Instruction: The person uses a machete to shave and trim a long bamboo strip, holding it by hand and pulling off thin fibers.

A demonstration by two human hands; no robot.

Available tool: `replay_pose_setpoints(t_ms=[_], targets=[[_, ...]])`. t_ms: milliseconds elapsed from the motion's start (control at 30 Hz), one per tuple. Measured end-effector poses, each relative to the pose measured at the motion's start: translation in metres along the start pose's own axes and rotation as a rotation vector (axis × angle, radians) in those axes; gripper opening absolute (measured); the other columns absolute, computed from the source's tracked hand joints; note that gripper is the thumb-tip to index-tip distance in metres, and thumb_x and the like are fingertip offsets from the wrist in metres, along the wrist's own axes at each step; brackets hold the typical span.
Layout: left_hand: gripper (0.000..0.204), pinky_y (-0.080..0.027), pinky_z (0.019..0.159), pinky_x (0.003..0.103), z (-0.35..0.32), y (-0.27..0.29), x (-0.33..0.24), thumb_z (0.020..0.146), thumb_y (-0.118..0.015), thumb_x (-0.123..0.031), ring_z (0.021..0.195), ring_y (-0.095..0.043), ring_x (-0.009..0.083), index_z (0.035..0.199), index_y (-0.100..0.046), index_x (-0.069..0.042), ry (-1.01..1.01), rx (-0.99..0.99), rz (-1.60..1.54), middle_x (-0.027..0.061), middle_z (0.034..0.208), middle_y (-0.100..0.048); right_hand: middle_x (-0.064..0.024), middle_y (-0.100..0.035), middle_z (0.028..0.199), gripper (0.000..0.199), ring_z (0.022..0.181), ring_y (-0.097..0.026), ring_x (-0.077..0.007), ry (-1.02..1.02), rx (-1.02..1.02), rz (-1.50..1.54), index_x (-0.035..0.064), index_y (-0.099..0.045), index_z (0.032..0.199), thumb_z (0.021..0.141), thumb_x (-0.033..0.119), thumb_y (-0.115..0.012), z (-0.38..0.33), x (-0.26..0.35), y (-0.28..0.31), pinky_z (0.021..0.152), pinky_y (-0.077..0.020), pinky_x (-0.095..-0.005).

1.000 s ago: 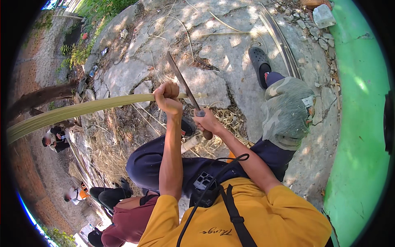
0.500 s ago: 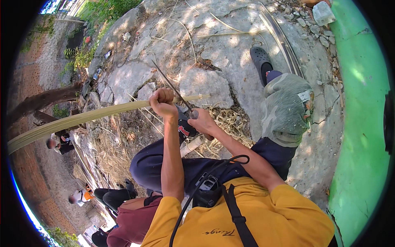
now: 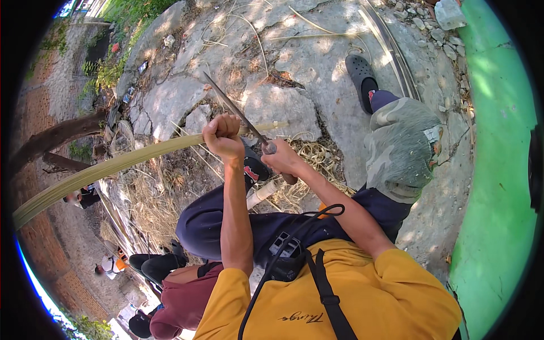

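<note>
My left hand (image 3: 224,136) is closed in a fist around a long, pale split bamboo strip (image 3: 113,166), which curves off to the far left. The strip's short end sticks out to the right of the fist. My right hand (image 3: 280,157) grips a knife (image 3: 235,109) by its handle, just right of the left fist. Its long, narrow dark blade crosses the strip and points up and left. I cannot tell whether the edge touches the strip. Below the hands lie curly bamboo shavings (image 3: 317,164) and a pale bamboo piece (image 3: 262,194).
Cracked rock (image 3: 283,110) forms the ground, with long slats (image 3: 391,51) and thin strips across it. A green wall (image 3: 493,170) runs along the right. A person in a maroon shirt (image 3: 187,300) sits close at my lower left; others are farther left. A tree trunk (image 3: 62,136) leans there.
The far left part of the bamboo strip sits lower in the picture. The knife has turned slightly, showing more of its blade. Both hands keep their holds, and the view has shifted a little.
</note>
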State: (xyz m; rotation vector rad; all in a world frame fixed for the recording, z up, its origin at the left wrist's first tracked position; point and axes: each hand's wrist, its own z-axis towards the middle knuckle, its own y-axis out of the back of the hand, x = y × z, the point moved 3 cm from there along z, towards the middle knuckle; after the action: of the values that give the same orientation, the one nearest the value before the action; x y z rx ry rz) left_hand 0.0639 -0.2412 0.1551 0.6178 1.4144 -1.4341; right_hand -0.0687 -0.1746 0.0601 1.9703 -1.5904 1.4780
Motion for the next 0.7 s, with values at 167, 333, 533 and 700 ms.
replay_pose_setpoints(t_ms=[167,333,533,700], targets=[[0.041,-0.012,0.047,0.033,0.002,0.016,0.003,0.090,-0.043,-0.029,0.050,-0.011,0.0113,0.059,-0.021,-0.013,0.019,-0.009,0.044,-0.0010,0.053,-0.018,-0.0045,-0.056,0.058,0.016,0.046,-0.053,-0.0144,-0.097,-0.145,-0.076,0.0021,-0.055,0.069,0.078,0.013,-0.062,0.022,-0.049,0.012,0.044,-0.0419,-0.0320],[0.042,-0.012,0.048,0.033,0.005,0.027,0.000,0.090,-0.044,-0.030,0.051,-0.011,0.0114,0.059,-0.021,-0.012,0.035,-0.032,0.002,-0.0008,0.054,-0.018,-0.0092,-0.058,0.062,0.016,0.052,-0.055,-0.0189,-0.010,-0.079,-0.158,-0.0031,-0.059,0.076,0.076,0.013,-0.062,0.013,-0.007,-0.006,0.052,-0.0465,-0.0365],[0.042,-0.011,0.048,0.033,0.004,0.019,0.003,0.089,-0.044,-0.030,0.051,-0.011,0.0114,0.059,-0.021,-0.013,0.033,0.002,-0.001,-0.0013,0.054,-0.018,-0.0088,-0.060,0.065,0.018,0.061,-0.059,-0.0216,0.045,-0.213,-0.305,-0.0013,-0.060,0.080,0.076,0.016,-0.064,0.027,-0.055,0.019,0.061,-0.0481,-0.0373],[0.041,-0.011,0.048,0.033,0.006,0.031,0.000,0.088,-0.044,-0.029,0.051,-0.011,0.0117,0.059,-0.021,-0.014,0.038,-0.062,0.004,-0.0016,0.054,-0.017,-0.0065,-0.057,0.060,0.017,0.051,-0.056,-0.0178,-0.128,-0.185,-0.171,0.0015,-0.059,0.074,0.078,0.017,-0.065,0.022,-0.036,0.009,0.053,-0.0467,-0.0379]])
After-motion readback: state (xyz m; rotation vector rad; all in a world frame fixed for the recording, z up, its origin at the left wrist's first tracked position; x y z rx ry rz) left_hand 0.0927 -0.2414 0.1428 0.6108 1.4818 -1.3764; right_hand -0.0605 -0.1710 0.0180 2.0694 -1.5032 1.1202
